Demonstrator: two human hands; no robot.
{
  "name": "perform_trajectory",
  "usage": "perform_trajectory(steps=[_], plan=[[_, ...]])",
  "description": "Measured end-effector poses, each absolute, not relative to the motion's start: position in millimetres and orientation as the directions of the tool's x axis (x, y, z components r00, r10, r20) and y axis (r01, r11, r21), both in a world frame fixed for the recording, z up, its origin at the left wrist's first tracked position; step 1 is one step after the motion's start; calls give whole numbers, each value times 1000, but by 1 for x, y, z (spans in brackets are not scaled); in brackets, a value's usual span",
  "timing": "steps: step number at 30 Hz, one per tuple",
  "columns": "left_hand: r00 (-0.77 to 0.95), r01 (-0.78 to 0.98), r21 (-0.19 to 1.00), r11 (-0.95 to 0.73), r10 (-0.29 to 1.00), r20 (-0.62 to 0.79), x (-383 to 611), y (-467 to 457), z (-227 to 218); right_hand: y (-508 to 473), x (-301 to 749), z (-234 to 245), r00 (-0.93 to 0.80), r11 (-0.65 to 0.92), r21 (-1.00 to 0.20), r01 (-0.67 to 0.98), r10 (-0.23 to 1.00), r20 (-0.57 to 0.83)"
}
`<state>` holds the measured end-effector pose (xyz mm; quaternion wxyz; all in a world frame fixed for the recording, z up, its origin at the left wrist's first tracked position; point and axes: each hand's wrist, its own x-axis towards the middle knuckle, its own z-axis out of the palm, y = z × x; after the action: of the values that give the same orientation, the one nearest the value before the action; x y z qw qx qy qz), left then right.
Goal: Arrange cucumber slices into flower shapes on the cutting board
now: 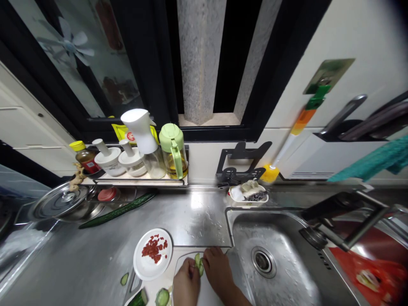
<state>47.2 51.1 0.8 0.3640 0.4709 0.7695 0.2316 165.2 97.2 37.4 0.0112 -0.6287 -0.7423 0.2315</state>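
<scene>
Left hand point(186, 284): grip pinching pale green cucumber slices point(198, 262) on white cutting board point(208, 293).
Right hand point(218, 270): grip closed on same slices.

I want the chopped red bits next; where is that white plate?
In the head view, the white plate sits low and left of centre on the steel counter, just left of the cutting board and the left hand.

Single head-worn view, looking steeply down from above, counter point(79, 263) and sink point(280, 238) close below, facing the window point(204, 63)
</scene>
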Motion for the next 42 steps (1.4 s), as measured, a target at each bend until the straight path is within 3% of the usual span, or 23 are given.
perform_trajectory(steps=[10, 19, 31, 42], plan=[[-250, 741, 563, 365, 929, -274, 47, 48, 8, 92, 165, 36, -230, 127, -420, 899, 951, -205], [-182, 727, 619, 297, 953, -243, 43, 48, 6, 79, 171, 23, -277, 166, -488, 857, 947, -164], [-178, 697, 665, 269, 963, -202, 43, 50, 3, 81, 168, 35, -273, 148, -430, 890, 930, -246], [-151, 655, 703, 277, 960, -237, 39, 51, 3, 78, 173, 30, -299, 181, -487, 854, 938, -176]])
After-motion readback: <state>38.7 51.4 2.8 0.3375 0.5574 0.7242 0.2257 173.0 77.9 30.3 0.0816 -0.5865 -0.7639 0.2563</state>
